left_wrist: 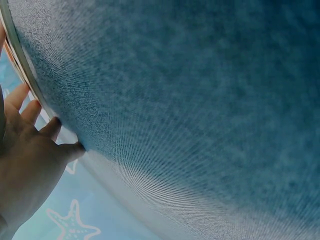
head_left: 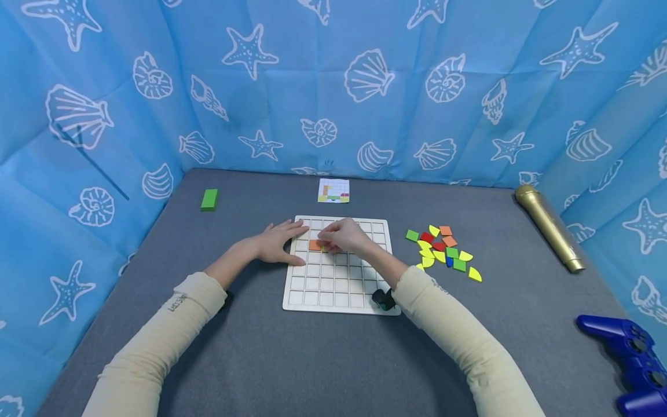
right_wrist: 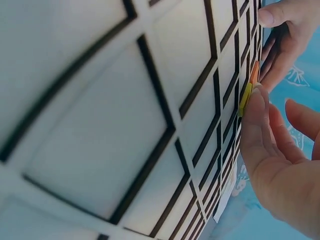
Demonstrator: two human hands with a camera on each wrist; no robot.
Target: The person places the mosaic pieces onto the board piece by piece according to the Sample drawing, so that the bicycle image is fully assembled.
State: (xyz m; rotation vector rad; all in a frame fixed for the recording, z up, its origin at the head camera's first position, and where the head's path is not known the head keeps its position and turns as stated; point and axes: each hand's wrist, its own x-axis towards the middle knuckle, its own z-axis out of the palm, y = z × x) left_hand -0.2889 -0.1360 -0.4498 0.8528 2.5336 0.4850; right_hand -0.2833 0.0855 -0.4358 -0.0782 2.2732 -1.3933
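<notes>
A white grid board (head_left: 326,299) lies on the grey table with a square orange tile (head_left: 315,245) in its upper left part. My left hand (head_left: 274,242) rests at the board's left edge, its fingers spread; the left wrist view shows those fingertips (left_wrist: 33,106) along the rim. Reaching over the board, my right hand (head_left: 345,236) pinches a small yellow tile (right_wrist: 245,99) between thumb and fingertips. In the right wrist view the yellow tile sits right beside the orange one (right_wrist: 254,72), low at the grid. Its full outline is hidden by the fingers.
Right of the board lie several loose tiles: yellow quarter rounds (head_left: 475,274), green squares (head_left: 459,264), red and orange ones (head_left: 445,230). A printed pattern card (head_left: 324,198) lies behind the board. Also around are a green block (head_left: 209,200), a gold microphone (head_left: 549,229) and a blue game controller (head_left: 627,353).
</notes>
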